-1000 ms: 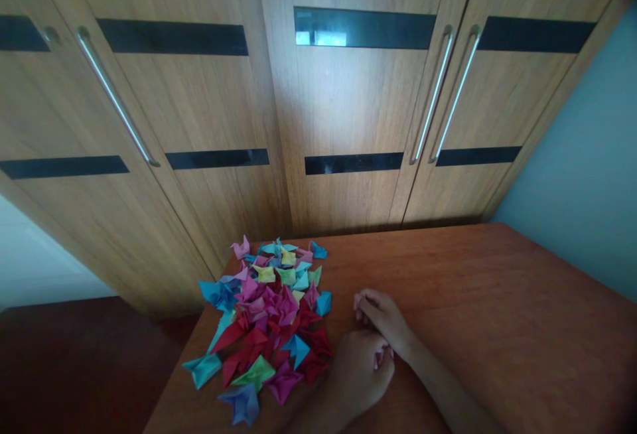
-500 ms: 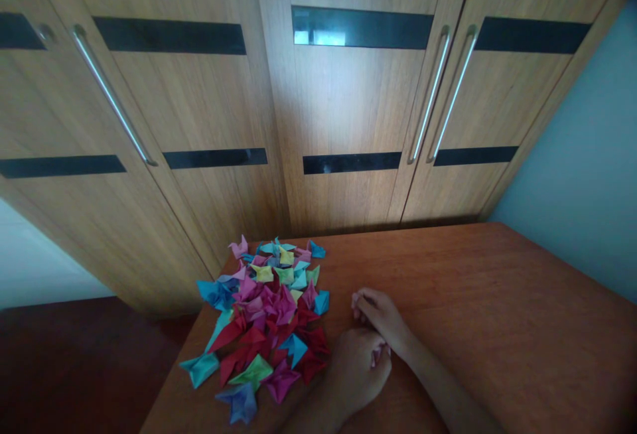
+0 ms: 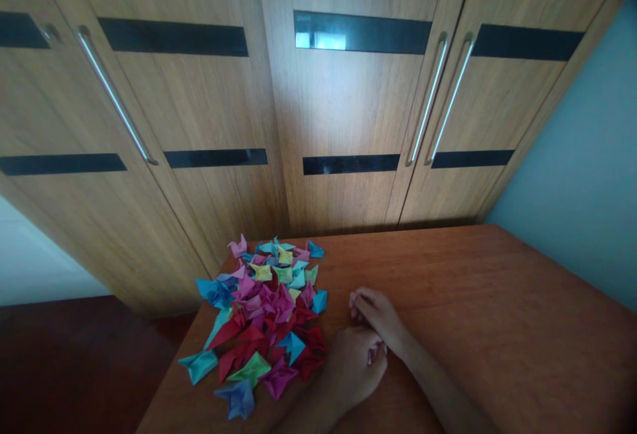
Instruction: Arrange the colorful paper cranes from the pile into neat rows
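My left hand (image 3: pixel 354 362) rests on the table, loosely curled into a fist, and nothing shows in it. Just beyond it lies my right hand (image 3: pixel 377 312), its fingers also folded in, with no object visible in them. The two hands touch or nearly touch, the right wrist beside the left knuckles. To the left of both is a spread of folded paper cranes in several colours. Closest to my left hand are red cranes (image 3: pixel 312 353) and a light blue crane (image 3: pixel 292 346). A magenta crane (image 3: pixel 279 377), a green crane (image 3: pixel 251 369) and a periwinkle crane (image 3: pixel 237 399) lie at the near end.
The reddish-brown wooden table (image 3: pixel 478 301) stretches to the right of the hands. Behind its far edge stands a wooden wardrobe (image 3: pixel 348 102) with dark strips and metal handles (image 3: pixel 428 99). A pale blue wall (image 3: pixel 577 175) borders the right side. Dark floor (image 3: pixel 74 361) shows at left.
The view has shifted very slightly. Both hands and the paper cranes keep their places on the table.
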Tool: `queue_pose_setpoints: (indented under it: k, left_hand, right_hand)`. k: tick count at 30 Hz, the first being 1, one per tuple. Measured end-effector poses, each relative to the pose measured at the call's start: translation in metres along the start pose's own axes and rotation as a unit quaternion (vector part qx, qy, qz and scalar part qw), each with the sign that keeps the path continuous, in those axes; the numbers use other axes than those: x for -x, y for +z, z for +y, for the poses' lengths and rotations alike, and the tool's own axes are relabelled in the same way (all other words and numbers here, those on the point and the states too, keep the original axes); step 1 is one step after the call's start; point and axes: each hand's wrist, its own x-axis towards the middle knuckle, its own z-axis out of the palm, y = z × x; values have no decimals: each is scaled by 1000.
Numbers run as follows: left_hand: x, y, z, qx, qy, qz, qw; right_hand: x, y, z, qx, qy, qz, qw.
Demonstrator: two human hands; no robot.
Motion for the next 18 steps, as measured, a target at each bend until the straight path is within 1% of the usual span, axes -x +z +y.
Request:
queue_pose_setpoints:
  k: [13, 18]
  left_hand:
    - [1, 0, -2, -14, 4, -8, 1000]
    - [1, 1, -2, -15, 11, 4, 1000]
  right_hand:
    - [0, 0, 3, -5, -2, 7, 1000]
    - [0, 0, 4, -12, -2, 5, 1000]
